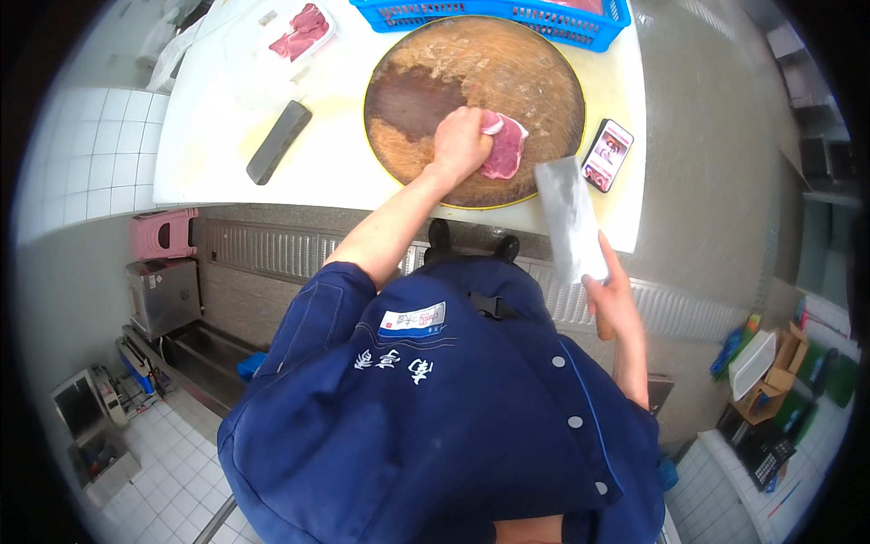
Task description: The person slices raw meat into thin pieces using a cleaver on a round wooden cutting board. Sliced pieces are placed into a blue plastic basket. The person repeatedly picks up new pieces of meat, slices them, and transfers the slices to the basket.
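Observation:
My left hand is closed at the left edge of a piece of raw red meat with a pale fat rim. The meat rests on a round wooden chopping block with a yellow band around its edge. In my right hand is the handle of a broad cleaver. Its blade is raised at the block's near right side, apart from the meat. Part of the meat is hidden behind my left fingers.
A dark sharpening stone lies left of the block on the white table. Beyond it, a plastic tray holds raw meat. A blue plastic basket stands behind the block. A lit phone lies on the right, close to the blade.

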A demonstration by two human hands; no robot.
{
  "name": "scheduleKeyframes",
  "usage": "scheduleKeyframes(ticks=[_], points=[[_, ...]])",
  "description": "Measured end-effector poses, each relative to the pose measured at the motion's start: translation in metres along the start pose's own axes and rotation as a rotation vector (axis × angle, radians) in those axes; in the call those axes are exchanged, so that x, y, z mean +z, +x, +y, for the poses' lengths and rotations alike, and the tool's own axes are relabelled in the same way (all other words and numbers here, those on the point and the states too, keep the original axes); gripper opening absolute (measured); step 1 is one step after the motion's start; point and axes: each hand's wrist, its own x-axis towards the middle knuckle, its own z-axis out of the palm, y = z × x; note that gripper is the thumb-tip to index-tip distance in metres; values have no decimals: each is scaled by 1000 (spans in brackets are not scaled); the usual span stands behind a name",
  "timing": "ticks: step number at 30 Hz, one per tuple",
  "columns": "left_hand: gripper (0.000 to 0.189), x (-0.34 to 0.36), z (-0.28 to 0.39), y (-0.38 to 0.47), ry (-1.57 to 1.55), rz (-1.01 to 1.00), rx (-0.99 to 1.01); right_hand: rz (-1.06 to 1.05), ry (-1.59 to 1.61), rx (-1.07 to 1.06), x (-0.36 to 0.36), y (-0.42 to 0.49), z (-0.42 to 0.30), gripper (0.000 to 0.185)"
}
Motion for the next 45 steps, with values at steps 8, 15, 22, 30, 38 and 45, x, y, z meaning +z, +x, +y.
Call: scheduleKeyframes(ticks=[8, 15, 22, 30, 38, 45], points=[[32, -38, -43, -23, -451, -122, -512, 27, 80, -156, 81, 83, -30, 85], [30, -30, -58, -24, -462, -103, -439, 55, -130, -168, 119, 135, -69, 87], [18, -33, -69, -14, -798, -70, -565, -7, -242, -132, 114, 100, -49, 85], [16, -130, -130, 20, -941, 284, -568, -39, -317, 30, 91, 28, -43, 83], [43, -292, -185, 90, -358, 414, 52, 161, -46, -296, 116, 64, -38, 84], [51, -99, -55, 50, -65, -358, 71, 264, 271, -194, 87, 88, -25, 85]])
